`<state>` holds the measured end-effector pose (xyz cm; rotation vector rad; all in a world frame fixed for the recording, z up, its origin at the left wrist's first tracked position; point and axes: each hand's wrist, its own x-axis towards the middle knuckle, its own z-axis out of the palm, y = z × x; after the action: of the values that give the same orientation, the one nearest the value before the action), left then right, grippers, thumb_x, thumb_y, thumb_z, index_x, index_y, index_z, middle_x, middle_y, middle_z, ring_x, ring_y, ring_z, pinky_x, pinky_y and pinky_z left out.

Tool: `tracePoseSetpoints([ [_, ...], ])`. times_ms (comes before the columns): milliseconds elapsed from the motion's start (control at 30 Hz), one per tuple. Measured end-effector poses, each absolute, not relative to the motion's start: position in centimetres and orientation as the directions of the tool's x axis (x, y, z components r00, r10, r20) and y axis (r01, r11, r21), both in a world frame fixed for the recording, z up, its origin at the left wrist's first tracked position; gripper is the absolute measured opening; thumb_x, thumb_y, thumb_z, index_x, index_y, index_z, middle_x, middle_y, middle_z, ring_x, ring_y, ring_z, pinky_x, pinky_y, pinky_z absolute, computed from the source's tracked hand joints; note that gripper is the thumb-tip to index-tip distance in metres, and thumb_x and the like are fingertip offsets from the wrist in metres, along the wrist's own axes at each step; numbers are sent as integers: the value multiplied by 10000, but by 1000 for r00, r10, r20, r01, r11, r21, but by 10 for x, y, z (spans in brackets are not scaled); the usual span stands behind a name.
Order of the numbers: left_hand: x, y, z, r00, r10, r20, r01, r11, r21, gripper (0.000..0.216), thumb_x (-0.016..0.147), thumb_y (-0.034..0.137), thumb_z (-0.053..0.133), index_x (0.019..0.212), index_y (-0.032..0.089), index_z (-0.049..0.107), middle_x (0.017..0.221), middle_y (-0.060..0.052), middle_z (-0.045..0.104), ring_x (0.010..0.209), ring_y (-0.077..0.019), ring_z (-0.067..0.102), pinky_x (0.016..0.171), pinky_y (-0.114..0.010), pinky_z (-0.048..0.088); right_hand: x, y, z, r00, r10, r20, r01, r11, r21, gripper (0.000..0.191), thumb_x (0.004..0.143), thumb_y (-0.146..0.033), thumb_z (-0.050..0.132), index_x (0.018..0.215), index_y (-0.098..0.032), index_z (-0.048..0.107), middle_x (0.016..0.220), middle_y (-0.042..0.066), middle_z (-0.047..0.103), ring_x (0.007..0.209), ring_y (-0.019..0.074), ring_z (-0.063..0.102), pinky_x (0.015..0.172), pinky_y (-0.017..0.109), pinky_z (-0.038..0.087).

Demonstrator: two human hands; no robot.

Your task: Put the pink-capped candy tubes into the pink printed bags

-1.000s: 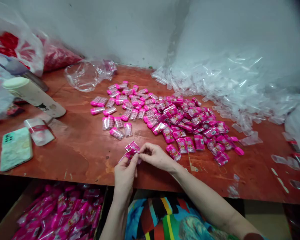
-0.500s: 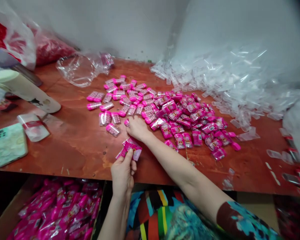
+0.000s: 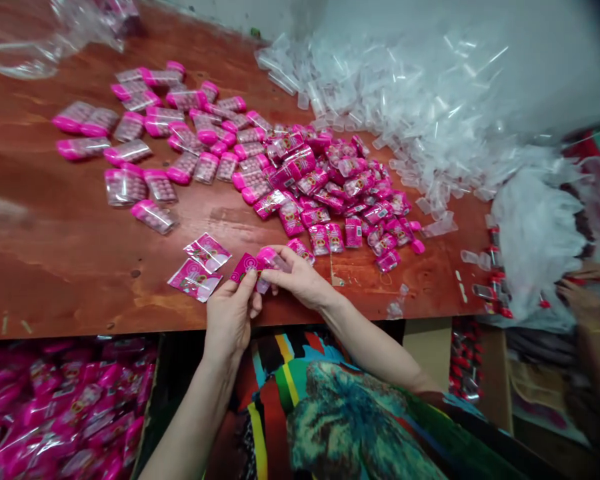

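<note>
My left hand (image 3: 233,307) pinches a small pink printed wrapper sleeve (image 3: 244,267) between thumb and fingers, near the table's front edge. Facing it, my right hand (image 3: 300,280) grips a pink-capped clear candy container (image 3: 269,260), which meets the sleeve's right end. How far the container sits inside the sleeve I cannot tell. Two more flat wrapper sleeves (image 3: 195,280) lie on the wood just left of my hands, one overlapping the other. Beyond them, several unwrapped candy containers (image 3: 153,217) filled with pale pink balls are scattered. Wrapped containers (image 3: 325,200) form a heap behind my right hand.
A large pile of clear empty plastic containers (image 3: 405,113) leans along the wall. Below the table's left edge stands a box of pink wrapped packs (image 3: 65,413). At right are a whitish plastic bag (image 3: 535,233), small red-capped containers (image 3: 501,287) and another person's hand (image 3: 585,293).
My right hand has come back from the scattered containers with one in its fingers, meeting my left hand. Two sleeves now lie on the table. The view has shifted towards the right.
</note>
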<state>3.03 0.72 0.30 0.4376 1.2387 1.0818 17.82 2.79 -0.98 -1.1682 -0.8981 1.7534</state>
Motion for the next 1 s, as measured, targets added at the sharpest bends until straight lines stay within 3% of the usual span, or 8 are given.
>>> tracePoseSetpoints([
  [300, 42, 2, 0, -7, 805, -593, -415, 537, 734, 386, 623, 415, 972, 643, 148, 694, 464, 23, 559, 429, -72, 448, 394, -183, 299, 178, 9, -21, -63, 934, -351, -218, -356, -909, 559, 790, -512, 904, 1134, -244, 554, 716, -96, 588, 508, 84, 497, 508, 238, 436],
  [500, 45, 3, 1, 21, 775, -631, -449, 571, 687, 362, 623, 378, 961, 637, 146, 684, 454, 29, 545, 401, -69, 446, 375, -175, 287, 173, 4, -21, 24, 947, -321, -226, -308, -924, 551, 797, -517, 892, 1095, -254, 509, 778, -92, 607, 469, 56, 476, 446, 215, 405],
  [800, 42, 5, 5, 102, 757, -646, -488, 604, 630, 433, 571, 392, 1023, 627, 133, 681, 500, 22, 563, 404, -51, 429, 369, -169, 299, 167, -1, -21, 30, 940, -340, -331, -312, -891, 599, 773, -534, 933, 1089, -248, 512, 697, -118, 573, 433, 70, 481, 385, 204, 385],
  [1000, 35, 3, 7, 114, 741, -662, -460, 630, 626, 396, 591, 355, 1018, 645, 132, 695, 510, 18, 575, 424, -50, 432, 386, -166, 314, 177, 0, -21, -43, 919, -392, -398, -376, -837, 629, 818, -644, 886, 1136, -240, 523, 671, -123, 542, 437, 58, 404, 390, 193, 363],
])
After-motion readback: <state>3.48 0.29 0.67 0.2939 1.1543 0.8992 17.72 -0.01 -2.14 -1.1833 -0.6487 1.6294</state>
